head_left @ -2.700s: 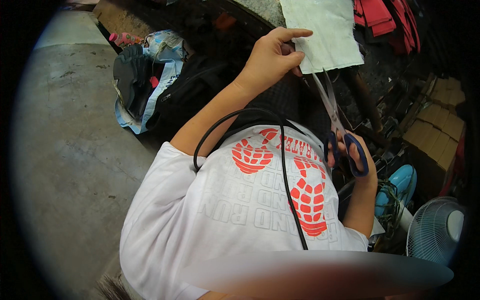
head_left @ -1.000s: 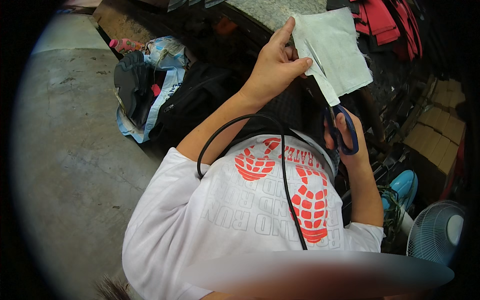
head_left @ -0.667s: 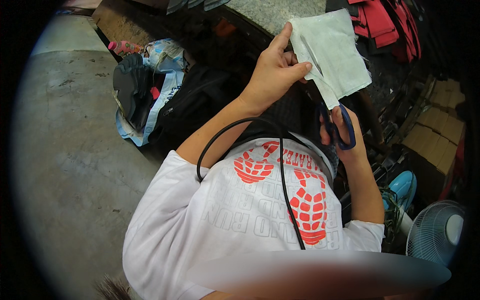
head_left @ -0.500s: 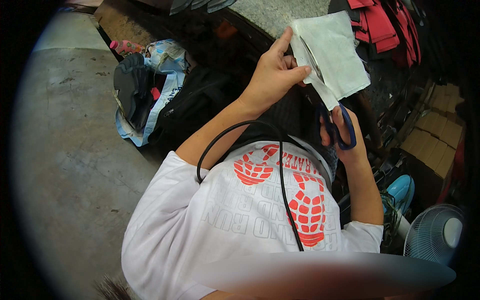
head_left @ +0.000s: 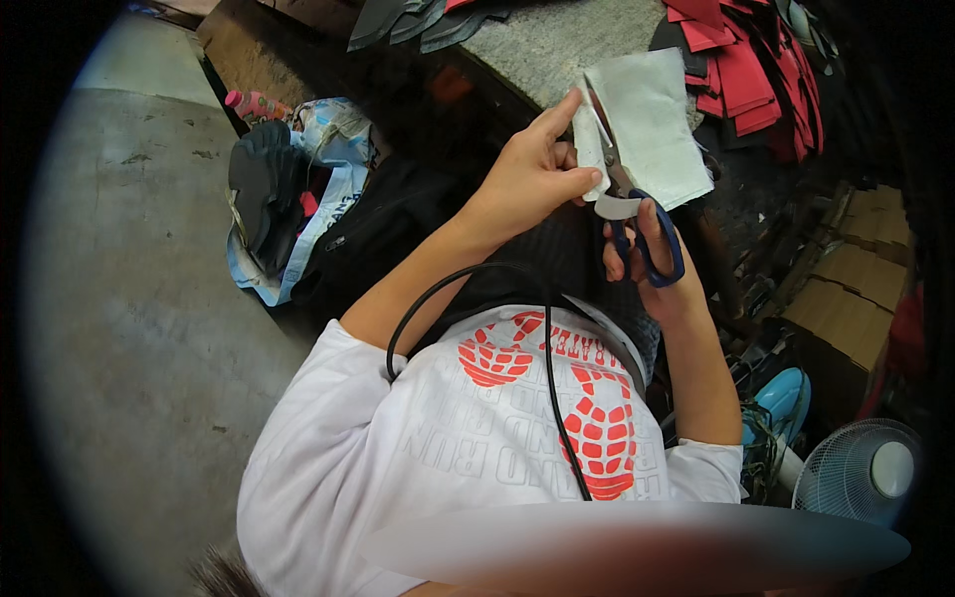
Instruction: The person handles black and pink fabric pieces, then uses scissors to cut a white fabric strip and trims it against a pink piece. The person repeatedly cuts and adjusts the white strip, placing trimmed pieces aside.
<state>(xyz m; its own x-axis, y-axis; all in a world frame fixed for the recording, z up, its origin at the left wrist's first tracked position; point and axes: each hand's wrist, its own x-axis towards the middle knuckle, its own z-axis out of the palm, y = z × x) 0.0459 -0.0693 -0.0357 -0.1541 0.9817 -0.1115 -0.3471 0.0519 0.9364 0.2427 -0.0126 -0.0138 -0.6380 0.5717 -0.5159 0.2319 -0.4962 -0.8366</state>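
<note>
My left hand pinches the left edge of a whitish piece of cloth between thumb and fingers. Dark blue-handled scissors are in my right hand, with thumb and fingers through the loops. The blades lie along the cloth near its left side, pointing away from me, with a narrow strip between them and my left hand. The strip's near end curls over the scissors by the handles. Some fingers of both hands are hidden behind the cloth and scissors.
Red and black cut pieces are piled at the far right, beside a grey rough surface. A bag with dark sole-shaped pieces stands left. Cardboard boxes and a fan are at right. A black cable crosses my shirt.
The scissors have advanced farther along the cloth, and their pivot now shows. The strip's near end has curled over toward the handles. The whole view has shifted slightly.
</note>
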